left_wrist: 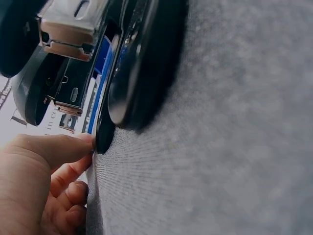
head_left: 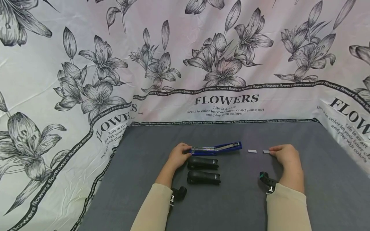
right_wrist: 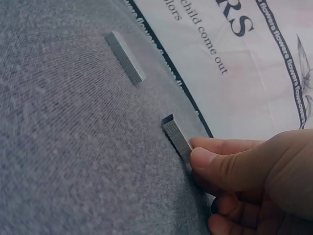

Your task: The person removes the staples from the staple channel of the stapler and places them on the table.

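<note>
A blue stapler (head_left: 203,153) lies opened out flat, its metal magazine showing and its right part tilted up. At its left end, my left hand (head_left: 177,156) grips it between thumb and fingers. In the left wrist view the thumb presses the end beside a blue edge (left_wrist: 100,95), partly hidden by black staplers. Over on the right, my right hand (head_left: 287,154) pinches one end of a strip of staples (right_wrist: 177,137) with thumb and forefinger. A second strip of staples (head_left: 252,151) lies on the cloth to its left, between the blue stapler and the held strip.
Two black staplers, one (head_left: 203,163) just in front of the blue one and another (head_left: 203,177) nearer me, lie side by side. Grey cloth (head_left: 231,202) covers the table. A flower-printed curtain (head_left: 225,115) borders its back and sides.
</note>
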A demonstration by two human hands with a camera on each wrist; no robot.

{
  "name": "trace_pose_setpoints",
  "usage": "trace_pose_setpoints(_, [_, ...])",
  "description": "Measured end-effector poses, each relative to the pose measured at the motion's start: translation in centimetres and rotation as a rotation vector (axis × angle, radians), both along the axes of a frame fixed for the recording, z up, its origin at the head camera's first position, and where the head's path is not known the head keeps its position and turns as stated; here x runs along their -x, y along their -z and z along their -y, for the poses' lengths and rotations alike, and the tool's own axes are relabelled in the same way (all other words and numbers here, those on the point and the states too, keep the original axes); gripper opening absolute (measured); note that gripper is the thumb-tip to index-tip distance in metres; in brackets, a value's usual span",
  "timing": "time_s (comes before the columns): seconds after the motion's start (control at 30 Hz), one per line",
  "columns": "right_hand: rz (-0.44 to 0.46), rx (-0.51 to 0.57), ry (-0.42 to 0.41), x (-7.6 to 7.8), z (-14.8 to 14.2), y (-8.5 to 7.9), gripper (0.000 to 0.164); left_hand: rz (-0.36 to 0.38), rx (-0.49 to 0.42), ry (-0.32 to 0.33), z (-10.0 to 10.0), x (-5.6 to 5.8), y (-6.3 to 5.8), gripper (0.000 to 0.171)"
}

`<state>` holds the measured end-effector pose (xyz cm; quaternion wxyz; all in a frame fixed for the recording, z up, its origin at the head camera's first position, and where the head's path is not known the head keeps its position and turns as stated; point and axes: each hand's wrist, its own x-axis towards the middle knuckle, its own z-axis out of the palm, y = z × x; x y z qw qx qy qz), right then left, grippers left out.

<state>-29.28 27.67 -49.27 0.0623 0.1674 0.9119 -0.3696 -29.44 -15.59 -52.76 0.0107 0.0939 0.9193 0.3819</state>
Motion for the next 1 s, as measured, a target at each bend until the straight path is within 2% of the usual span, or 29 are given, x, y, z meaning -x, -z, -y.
trace_pose_setpoints(0.13, [0.004, -0.007, -0.002, 0.1, 0.1, 0.1, 0.034, 0.003, -0.06, 0.005, 0.8, -0.4, 0.5, 0.037])
trace_pose_setpoints(0.27, [0.008, -0.016, -0.016, 0.1, 0.2, 0.0, 0.034, -0.001, -0.182, -0.003, 2.0, -1.2, 1.0, 0.039])
trace_pose_setpoints(0.4, [-0.005, -0.024, -0.064, -0.1, 0.0, -0.4, 0.036, -0.033, -0.27, 0.006, 3.0, -2.3, 1.5, 0.028])
trace_pose_setpoints(0.53, [-0.031, -0.035, -0.126, -0.3, 0.1, -1.3, 0.04, -0.025, -0.246, 0.048, 3.4, -3.7, 1.3, 0.018])
trace_pose_setpoints(0.63, [-0.043, -0.043, -0.153, -0.4, 0.6, -2.3, 0.043, -0.009, -0.203, 0.115, 3.2, -4.4, 0.9, 0.022])
trace_pose_setpoints(0.73, [-0.058, -0.054, -0.203, -0.6, 1.5, -3.6, 0.045, -0.026, -0.152, 0.191, 2.8, -4.5, 0.7, 0.03])
trace_pose_setpoints(0.83, [-0.096, -0.081, -0.27, -0.9, 2.8, -5.1, 0.046, -0.06, -0.085, 0.234, 2.4, -4.5, 0.7, 0.031])
trace_pose_setpoints(1.0, [-0.185, -0.118, -0.371, -1.3, 5.7, -7.4, 0.046, -0.099, -0.026, 0.244, 1.8, -4.5, 0.8, 0.021])
